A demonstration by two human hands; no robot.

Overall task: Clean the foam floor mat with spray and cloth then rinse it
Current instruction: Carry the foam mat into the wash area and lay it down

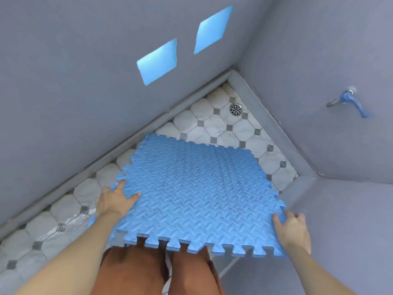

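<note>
A blue foam floor mat point(195, 194) with a raised diamond pattern and puzzle-tooth edges fills the middle of the view, held up flat above a tiled shower floor. Dark smudges mark its surface right of centre. My left hand point(116, 199) grips its left edge, thumb on top. My right hand point(292, 228) grips its near right corner, fingers curled over the edge. No spray bottle or cloth is in view.
The white octagon-tiled floor point(214, 124) has a round metal drain point(236, 109) in the far corner and looks wet at the left. A blue-handled tap point(348, 102) sticks out of the grey right wall. Grey walls enclose the corner. My legs stand below the mat.
</note>
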